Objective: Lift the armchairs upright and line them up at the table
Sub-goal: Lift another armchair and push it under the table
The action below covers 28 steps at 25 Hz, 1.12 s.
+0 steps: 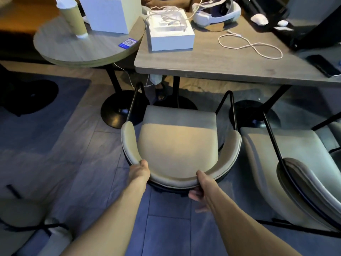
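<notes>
A beige armchair [177,143] with black metal legs stands upright in front of the rectangular wooden table [212,61], its seat facing the table edge. My left hand [140,170] grips the curved backrest at its left side. My right hand [201,189] holds the backrest's lower right rim, fingers curled under it. A second beige armchair [287,163] stands to the right, beside the first one. At the bottom left, part of a third chair [42,231] shows, blurred; its pose is unclear.
A round table [77,50] with a paper cup [75,19] and a white box stands at the left. On the rectangular table lie a white box [171,37], cables, a headset [215,13] and a phone [323,65]. Black pedestal bases stand under both tables. A person's feet show beneath.
</notes>
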### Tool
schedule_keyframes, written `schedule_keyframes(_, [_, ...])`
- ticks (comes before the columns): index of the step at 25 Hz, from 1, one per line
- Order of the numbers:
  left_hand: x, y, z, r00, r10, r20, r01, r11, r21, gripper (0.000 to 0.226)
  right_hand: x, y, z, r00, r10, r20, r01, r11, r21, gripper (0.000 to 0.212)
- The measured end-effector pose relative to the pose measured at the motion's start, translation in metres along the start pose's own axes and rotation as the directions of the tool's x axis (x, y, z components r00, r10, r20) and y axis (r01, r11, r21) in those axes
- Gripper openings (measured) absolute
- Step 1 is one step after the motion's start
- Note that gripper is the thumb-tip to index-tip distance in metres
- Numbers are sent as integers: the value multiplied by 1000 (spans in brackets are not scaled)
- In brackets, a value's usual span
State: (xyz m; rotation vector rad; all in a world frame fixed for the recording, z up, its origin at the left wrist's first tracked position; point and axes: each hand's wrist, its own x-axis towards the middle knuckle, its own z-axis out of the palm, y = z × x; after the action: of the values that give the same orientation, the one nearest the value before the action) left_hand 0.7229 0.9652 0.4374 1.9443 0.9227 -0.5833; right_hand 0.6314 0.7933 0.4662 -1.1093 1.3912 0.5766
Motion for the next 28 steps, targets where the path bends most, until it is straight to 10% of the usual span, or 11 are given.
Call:
schedule_keyframes(4, [0,4,4,993,-44,-111,61,986,152,59,6,-3,-6,999,31,-39,-31,1000,4,73])
schedule_keyframes(9, [-7,5,12,987,55,-153,-40,994,99,44,30,-5,0,1000,-3,10,0,940,340,52])
schedule_keyframes(18, [10,37,45,991,43,-128,-47,998,-28,44,45,-56,-16,1000,-11,2,10,962,273,29])
schedule_keyframes(28, [4,36,42,994,53,-96,-67,986,-154,39,66,-55,-15,999,-19,46,9,977,213,64])
